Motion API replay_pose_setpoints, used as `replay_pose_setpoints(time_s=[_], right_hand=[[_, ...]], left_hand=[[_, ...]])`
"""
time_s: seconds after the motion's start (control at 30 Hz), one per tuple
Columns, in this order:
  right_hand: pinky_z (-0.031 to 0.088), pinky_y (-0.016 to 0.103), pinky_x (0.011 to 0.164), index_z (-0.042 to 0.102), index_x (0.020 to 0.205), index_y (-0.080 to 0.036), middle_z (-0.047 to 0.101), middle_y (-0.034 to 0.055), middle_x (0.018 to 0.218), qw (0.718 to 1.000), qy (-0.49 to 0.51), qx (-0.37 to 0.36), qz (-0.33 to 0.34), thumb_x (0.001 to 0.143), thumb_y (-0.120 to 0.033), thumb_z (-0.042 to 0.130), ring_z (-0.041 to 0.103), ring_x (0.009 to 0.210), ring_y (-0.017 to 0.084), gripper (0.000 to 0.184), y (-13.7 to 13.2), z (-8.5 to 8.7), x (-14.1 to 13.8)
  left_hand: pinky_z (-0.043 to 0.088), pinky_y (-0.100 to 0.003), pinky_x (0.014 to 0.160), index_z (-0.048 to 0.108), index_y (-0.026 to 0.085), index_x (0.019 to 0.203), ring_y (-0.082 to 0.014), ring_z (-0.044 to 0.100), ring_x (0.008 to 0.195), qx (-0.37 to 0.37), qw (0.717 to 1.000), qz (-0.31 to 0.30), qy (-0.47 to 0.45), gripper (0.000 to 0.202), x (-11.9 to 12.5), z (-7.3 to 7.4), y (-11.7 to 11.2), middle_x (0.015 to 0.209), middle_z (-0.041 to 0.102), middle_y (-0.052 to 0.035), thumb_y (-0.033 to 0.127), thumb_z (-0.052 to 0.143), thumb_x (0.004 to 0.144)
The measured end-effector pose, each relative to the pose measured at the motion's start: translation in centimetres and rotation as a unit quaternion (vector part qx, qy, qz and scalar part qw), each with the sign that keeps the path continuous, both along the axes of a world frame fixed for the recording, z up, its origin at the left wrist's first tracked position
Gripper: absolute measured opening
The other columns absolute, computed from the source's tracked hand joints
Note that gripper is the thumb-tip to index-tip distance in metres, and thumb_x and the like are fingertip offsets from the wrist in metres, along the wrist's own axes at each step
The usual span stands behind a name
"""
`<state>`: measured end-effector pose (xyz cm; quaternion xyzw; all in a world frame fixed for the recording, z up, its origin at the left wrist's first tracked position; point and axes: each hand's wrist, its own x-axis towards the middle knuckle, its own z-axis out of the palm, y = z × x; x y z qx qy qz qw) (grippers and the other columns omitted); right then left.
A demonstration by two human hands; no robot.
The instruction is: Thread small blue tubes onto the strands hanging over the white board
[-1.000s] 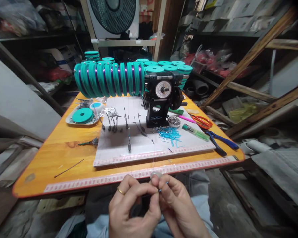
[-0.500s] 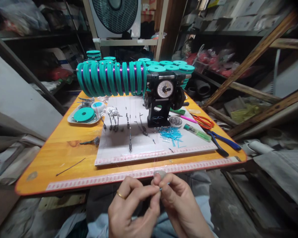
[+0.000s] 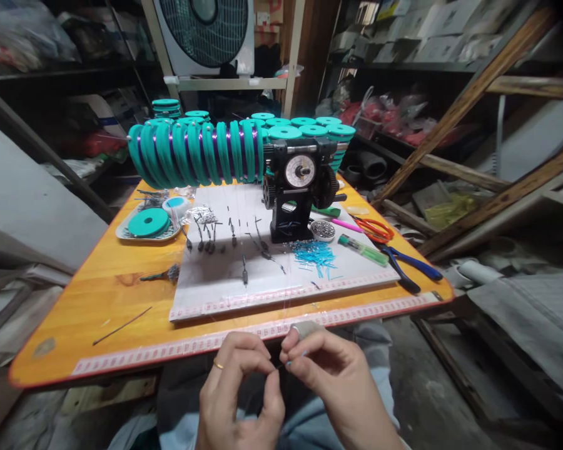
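Observation:
My left hand (image 3: 241, 394), with a ring on one finger, is closed in a pinch just below the table's front edge. A tiny dark bit shows at its fingertips, too small to name. Close beside it, my right hand (image 3: 335, 378) pinches a small blue tube (image 3: 289, 364) between thumb and forefinger; one of its fingers has a pale wrap (image 3: 307, 328). Faint thin line runs down from the row of teal spools (image 3: 194, 153) toward my hands. On the white board (image 3: 216, 300) lie dark weighted pieces (image 3: 244, 275) and a heap of blue tubes (image 3: 315, 256).
A black winding device (image 3: 291, 215) with a dial stands on the board. Right of it are a dish of small metal parts (image 3: 323, 230), a green tube (image 3: 363, 250), orange scissors (image 3: 378, 230) and blue pliers (image 3: 413, 265). At left sits a tray (image 3: 122, 232) with a teal spool.
My hands have drawn slightly apart, the left moving left and down from the right one. The view has shifted, so the table appears a little farther left.

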<state>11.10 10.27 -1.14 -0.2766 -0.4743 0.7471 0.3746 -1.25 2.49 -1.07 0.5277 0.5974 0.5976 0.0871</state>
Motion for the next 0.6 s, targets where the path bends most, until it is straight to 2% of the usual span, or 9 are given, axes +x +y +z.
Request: replay_pose_setpoints(time_s=[0.17,0.33,0.47,0.6], right_hand=[[0.054,0.016,0.081,0.079,0.079,-0.031,0.076,-0.0009,0.089,0.999,0.016,0.009,0.025,0.078,-0.017,0.081,0.070,0.089,0.011,0.013,-0.1,0.5,0.0],[0.054,0.015,0.080,0.080,0.081,-0.032,0.076,-0.0018,0.089,1.000,0.016,0.022,0.012,0.078,-0.015,0.080,0.070,0.088,0.011,0.017,-0.2,0.6,0.1],[0.055,0.015,0.077,0.080,0.080,-0.031,0.076,-0.0014,0.089,1.000,0.021,0.016,0.007,0.075,-0.014,0.082,0.071,0.083,0.010,0.017,-0.3,0.7,0.1],[0.055,0.017,0.072,0.079,0.074,-0.025,0.076,0.0004,0.081,1.000,0.027,-0.006,0.012,0.068,-0.016,0.087,0.071,0.075,0.011,0.013,0.3,1.3,-0.1]], left_hand=[[0.053,-0.020,0.073,0.058,0.020,0.094,-0.0118,0.061,0.083,0.026,0.997,-0.071,0.031,0.022,-0.6,-0.2,0.2,0.090,0.057,-0.0012,0.000,0.056,0.084],[0.053,-0.021,0.076,0.063,0.018,0.094,-0.0118,0.062,0.084,0.066,0.995,-0.064,0.035,0.023,-0.7,-0.8,0.5,0.090,0.059,-0.0016,-0.002,0.062,0.083],[0.053,-0.021,0.072,0.066,0.016,0.103,-0.0121,0.062,0.082,0.091,0.993,-0.057,0.047,0.029,-0.7,-1.0,0.5,0.090,0.060,-0.0019,-0.003,0.066,0.081],[0.055,-0.027,0.071,0.067,0.013,0.110,-0.0133,0.059,0.078,0.122,0.985,-0.098,0.071,0.039,-1.3,-0.7,0.7,0.083,0.056,-0.0011,-0.010,0.065,0.078]])
